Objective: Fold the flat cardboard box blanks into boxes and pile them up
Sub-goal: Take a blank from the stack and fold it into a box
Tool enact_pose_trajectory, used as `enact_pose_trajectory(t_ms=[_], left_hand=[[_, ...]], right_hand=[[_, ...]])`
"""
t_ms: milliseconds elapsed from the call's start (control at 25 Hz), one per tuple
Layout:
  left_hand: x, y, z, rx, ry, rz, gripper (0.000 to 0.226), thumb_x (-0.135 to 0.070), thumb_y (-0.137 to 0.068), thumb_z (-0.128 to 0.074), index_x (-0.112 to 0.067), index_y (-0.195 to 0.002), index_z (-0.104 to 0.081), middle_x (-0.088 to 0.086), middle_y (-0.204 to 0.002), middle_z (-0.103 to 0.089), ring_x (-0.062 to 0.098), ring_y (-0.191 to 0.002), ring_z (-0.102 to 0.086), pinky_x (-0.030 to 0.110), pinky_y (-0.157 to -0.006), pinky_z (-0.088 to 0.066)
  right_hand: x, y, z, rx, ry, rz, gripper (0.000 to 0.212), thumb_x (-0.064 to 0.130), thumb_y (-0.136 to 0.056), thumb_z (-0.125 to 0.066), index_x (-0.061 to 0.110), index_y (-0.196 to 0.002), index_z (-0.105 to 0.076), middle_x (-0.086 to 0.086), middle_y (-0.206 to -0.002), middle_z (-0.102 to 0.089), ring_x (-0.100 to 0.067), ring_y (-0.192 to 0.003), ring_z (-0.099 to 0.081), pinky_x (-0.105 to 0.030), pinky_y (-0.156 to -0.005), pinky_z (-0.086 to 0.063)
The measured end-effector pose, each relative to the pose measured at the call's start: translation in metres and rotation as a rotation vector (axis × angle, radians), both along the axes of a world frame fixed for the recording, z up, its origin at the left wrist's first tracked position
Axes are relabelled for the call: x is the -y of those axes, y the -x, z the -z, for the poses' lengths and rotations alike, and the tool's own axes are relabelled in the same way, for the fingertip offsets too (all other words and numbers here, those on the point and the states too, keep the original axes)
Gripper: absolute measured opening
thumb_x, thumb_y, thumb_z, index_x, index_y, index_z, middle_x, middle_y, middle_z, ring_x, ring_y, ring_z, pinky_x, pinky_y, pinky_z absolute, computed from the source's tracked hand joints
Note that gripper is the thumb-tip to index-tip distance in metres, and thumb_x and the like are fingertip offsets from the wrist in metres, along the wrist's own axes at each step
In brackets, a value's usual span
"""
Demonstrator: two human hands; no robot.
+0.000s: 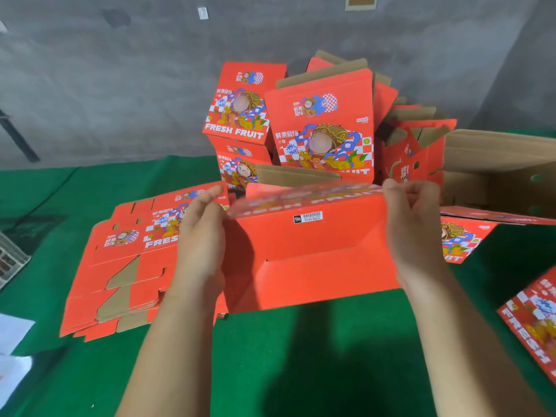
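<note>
I've got the blank up over the green table, between the flat stack and the pile of folded boxes. Left hand grips its left edge, right hand pinches the top right corner. It looks light, stiff, springy at the creases, so hold the edges. Long axis runs left-right, barcode face toward me.

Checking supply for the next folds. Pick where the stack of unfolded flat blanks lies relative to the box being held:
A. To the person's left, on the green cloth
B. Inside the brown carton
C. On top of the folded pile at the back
A: the stack of flat blanks lies on the green cloth beside the left hand, left of the held box.
</note>
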State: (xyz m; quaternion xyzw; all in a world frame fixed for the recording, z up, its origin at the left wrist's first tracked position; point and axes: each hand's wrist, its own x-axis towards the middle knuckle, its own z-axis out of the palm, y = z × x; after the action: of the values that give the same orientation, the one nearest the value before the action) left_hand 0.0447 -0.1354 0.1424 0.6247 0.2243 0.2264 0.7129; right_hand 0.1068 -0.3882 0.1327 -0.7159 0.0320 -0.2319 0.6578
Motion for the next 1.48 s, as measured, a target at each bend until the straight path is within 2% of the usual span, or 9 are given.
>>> enact_pose_trajectory(t_ms=[240,360,520,800,960,1120,1240,1360,1480], left_hand=[[0.005,-0.013,-0.019,0.270,-0.055,0.119,0.053,0.006,-0.091,-0.048,-0.023,-0.133,-0.063,-0.017,-0.115,-0.073,-0.007,-0.099,-0.068,0.012,-0.078,-0.052],[-0.004,-0.027,-0.017,0.399,-0.005,0.240,0.073,0.002,-0.074,-0.052,-0.034,-0.138,-0.053,-0.023,-0.128,-0.067,-0.005,-0.122,-0.061,0.020,-0.085,-0.055],[-0.020,-0.065,-0.019,0.185,-0.012,0.438,0.051,-0.008,-0.092,-0.063,-0.037,-0.134,-0.056,0.012,-0.127,-0.071,0.020,-0.098,-0.075,0.034,-0.068,-0.061],[-0.032,-0.155,-0.004,0.285,-0.452,0.378,0.060,-0.004,-0.099,-0.065,-0.026,-0.150,-0.044,-0.004,-0.128,-0.071,0.014,-0.113,-0.068,0.034,-0.086,-0.059],[-0.031,-0.204,0.015,0.049,-0.571,0.191,0.087,-0.005,-0.088,-0.070,-0.025,-0.157,-0.021,0.002,-0.116,-0.072,0.022,-0.105,-0.070,0.051,-0.094,-0.056],[-0.038,-0.231,0.039,0.016,-0.682,0.146,0.113,-0.018,-0.087,-0.076,-0.018,-0.164,0.007,0.024,-0.147,-0.048,0.044,-0.135,-0.048,0.060,-0.112,-0.041],[-0.042,-0.235,0.050,0.094,-0.620,0.198,0.102,-0.015,-0.091,-0.077,-0.017,-0.163,-0.005,0.005,-0.149,-0.051,0.019,-0.138,-0.050,0.047,-0.116,-0.040],[-0.045,-0.248,0.046,0.138,-0.556,0.190,0.086,-0.008,-0.092,-0.075,-0.017,-0.156,-0.020,-0.020,-0.122,-0.062,-0.016,-0.107,-0.060,0.015,-0.092,-0.047],[-0.049,-0.265,0.037,0.134,-0.525,0.155,0.080,-0.013,-0.094,-0.074,-0.017,-0.155,-0.023,-0.021,-0.097,-0.068,-0.014,-0.081,-0.066,0.002,-0.066,-0.045]], right_hand=[[-0.007,-0.008,0.004,0.113,0.007,0.023,0.015,0.023,-0.082,-0.049,0.027,-0.095,-0.056,-0.003,-0.103,-0.055,-0.019,-0.099,-0.058,-0.047,-0.089,-0.050],[0.001,-0.017,0.006,0.194,0.018,-0.026,0.027,0.027,-0.091,-0.052,0.050,-0.102,-0.061,0.000,-0.118,-0.058,-0.025,-0.116,-0.059,-0.055,-0.100,-0.049],[0.011,-0.042,0.010,0.396,0.199,-0.059,0.022,0.025,-0.101,-0.056,0.040,-0.116,-0.060,0.005,-0.124,-0.056,-0.025,-0.122,-0.058,-0.056,-0.102,-0.047],[0.016,-0.118,0.023,0.370,0.513,-0.041,0.028,0.005,-0.097,-0.066,0.014,-0.123,-0.069,-0.005,-0.136,-0.044,0.012,-0.129,-0.040,-0.024,-0.113,-0.038],[0.002,-0.149,0.036,0.011,0.673,-0.310,0.061,0.013,-0.096,-0.068,0.028,-0.149,-0.041,0.001,-0.136,-0.051,-0.013,-0.123,-0.059,-0.029,-0.107,-0.044],[-0.009,-0.172,0.051,-0.151,0.433,-0.334,0.085,0.029,-0.097,-0.070,0.034,-0.158,-0.010,0.032,-0.109,-0.067,0.007,-0.096,-0.068,-0.024,-0.085,-0.053],[-0.019,-0.183,0.057,-0.182,0.368,-0.367,0.063,0.039,-0.099,-0.066,0.033,-0.153,-0.033,0.009,-0.139,-0.061,-0.013,-0.123,-0.062,-0.043,-0.107,-0.049],[-0.028,-0.192,0.053,-0.181,0.317,-0.368,0.047,0.040,-0.102,-0.061,0.032,-0.146,-0.045,0.013,-0.125,-0.069,-0.005,-0.107,-0.068,-0.046,-0.101,-0.056],[-0.028,-0.200,0.046,-0.106,0.313,-0.295,0.041,0.039,-0.103,-0.061,0.032,-0.142,-0.051,0.013,-0.123,-0.071,-0.009,-0.108,-0.070,-0.042,-0.097,-0.058]])
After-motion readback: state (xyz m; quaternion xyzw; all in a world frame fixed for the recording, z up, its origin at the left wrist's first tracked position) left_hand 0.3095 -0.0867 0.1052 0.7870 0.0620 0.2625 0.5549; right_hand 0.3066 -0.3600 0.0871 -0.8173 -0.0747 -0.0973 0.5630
